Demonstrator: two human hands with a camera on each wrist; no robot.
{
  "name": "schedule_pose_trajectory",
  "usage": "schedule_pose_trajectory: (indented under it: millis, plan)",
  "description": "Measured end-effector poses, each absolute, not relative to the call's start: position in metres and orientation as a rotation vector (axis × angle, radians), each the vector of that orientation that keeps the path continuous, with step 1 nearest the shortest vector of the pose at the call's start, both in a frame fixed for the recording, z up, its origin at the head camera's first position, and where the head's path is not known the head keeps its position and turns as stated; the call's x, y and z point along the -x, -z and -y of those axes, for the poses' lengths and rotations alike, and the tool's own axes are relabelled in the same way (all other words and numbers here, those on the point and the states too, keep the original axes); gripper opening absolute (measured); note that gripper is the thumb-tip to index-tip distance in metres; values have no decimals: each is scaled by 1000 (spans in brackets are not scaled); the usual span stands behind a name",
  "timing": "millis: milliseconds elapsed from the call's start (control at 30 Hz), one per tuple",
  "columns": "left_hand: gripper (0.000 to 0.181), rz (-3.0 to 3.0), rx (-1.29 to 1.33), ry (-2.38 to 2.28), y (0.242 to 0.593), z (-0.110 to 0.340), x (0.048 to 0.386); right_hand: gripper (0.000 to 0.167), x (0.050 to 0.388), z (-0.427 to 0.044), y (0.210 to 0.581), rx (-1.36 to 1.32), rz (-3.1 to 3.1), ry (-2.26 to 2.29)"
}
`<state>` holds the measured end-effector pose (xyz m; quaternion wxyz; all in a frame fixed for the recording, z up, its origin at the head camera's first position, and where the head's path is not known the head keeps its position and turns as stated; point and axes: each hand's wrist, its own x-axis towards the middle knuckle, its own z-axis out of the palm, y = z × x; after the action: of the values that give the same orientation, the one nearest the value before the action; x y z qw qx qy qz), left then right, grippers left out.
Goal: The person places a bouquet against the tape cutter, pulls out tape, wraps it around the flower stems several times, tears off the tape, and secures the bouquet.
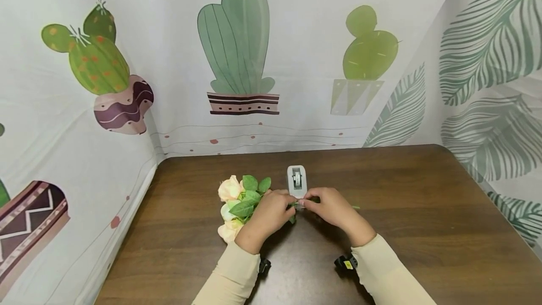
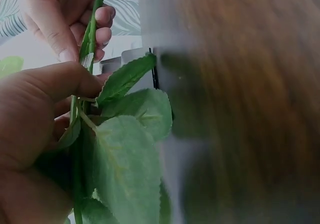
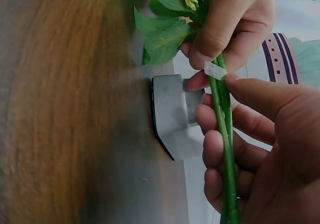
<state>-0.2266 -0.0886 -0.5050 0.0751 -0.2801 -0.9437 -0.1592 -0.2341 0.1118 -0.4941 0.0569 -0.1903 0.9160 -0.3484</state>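
Observation:
Several pale peach roses with green leaves lie to the left in the head view. My left hand grips their green stems just below the leaves. My right hand holds the lower stems, its fingers curled round them and its thumb by the tape. A short piece of clear tape lies across the stems between both hands. Right behind the hands stands the grey tape dispenser, its side showing in the right wrist view.
The brown wooden table extends to both sides of the hands. Behind it hangs a white cloth printed with cacti and leaves. Black wrist devices show beneath both sleeves.

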Motion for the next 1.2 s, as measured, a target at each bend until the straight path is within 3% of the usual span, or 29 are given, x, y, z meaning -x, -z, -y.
schedule_pose_trajectory:
  millis: [833, 1200]
  plan:
    - [10, 2746, 890, 514, 502, 93, 227, 6, 229, -106, 502, 811, -2985, 998]
    - [8, 2751, 879, 553, 501, 90, 225, 17, 229, -104, 510, 851, -3076, 939]
